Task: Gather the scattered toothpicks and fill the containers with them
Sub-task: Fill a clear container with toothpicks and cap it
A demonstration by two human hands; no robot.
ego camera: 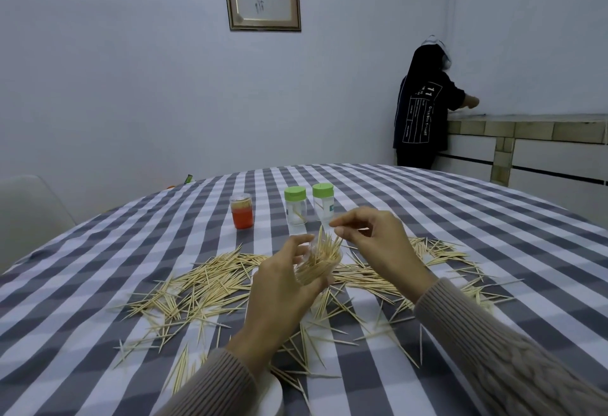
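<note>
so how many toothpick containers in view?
4: clear one gripped in the left hand, red one and two green-lidded ones standing behind. None seem hidden.

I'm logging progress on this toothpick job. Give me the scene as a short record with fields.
left hand: grips a clear container, tilted, packed with toothpicks
right hand: pinches toothpicks above its mouth
scattered toothpicks: many on the checked tablecloth
green-lidded jars: two, upright, nearly empty
orange jar: upright, lid on, full
background: a person at a counter
</note>
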